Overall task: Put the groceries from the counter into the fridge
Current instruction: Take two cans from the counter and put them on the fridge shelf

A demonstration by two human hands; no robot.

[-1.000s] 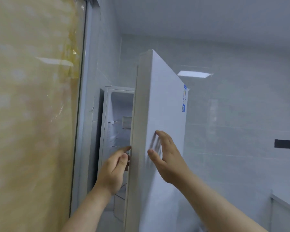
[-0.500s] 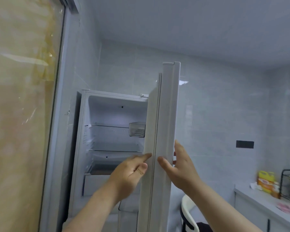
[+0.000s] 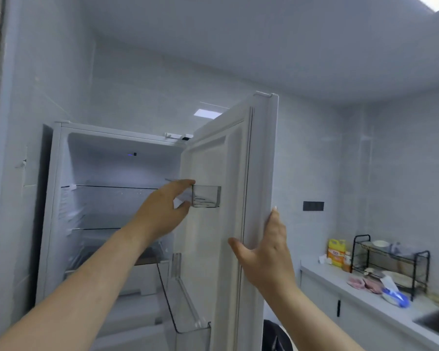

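Observation:
The white fridge (image 3: 51,198) stands open, its shelves bare and lit from inside. Its door (image 3: 213,249) is swung out to the right. My right hand (image 3: 266,252) holds the door's free edge, thumb on the inner face and fingers behind the outer face. My left hand (image 3: 162,209) reaches across the opening, its thumb and fingers curved just left of a small clear door bin (image 3: 205,196); whether it touches the bin is unclear. On the grey counter (image 3: 325,274) at the right lie pink packets (image 3: 363,285) and a blue-and-white bag (image 3: 393,295).
A yellow bottle (image 3: 336,252) and a black dish rack (image 3: 390,262) stand at the back of the counter, with a sink (image 3: 436,323) at its near end. A larger clear bin (image 3: 190,323) hangs low on the door. Something dark (image 3: 274,335) sits behind the door.
The door has swung further open to the right with my right hand on its edge. My left hand left the door edge and rose toward the small door bin.

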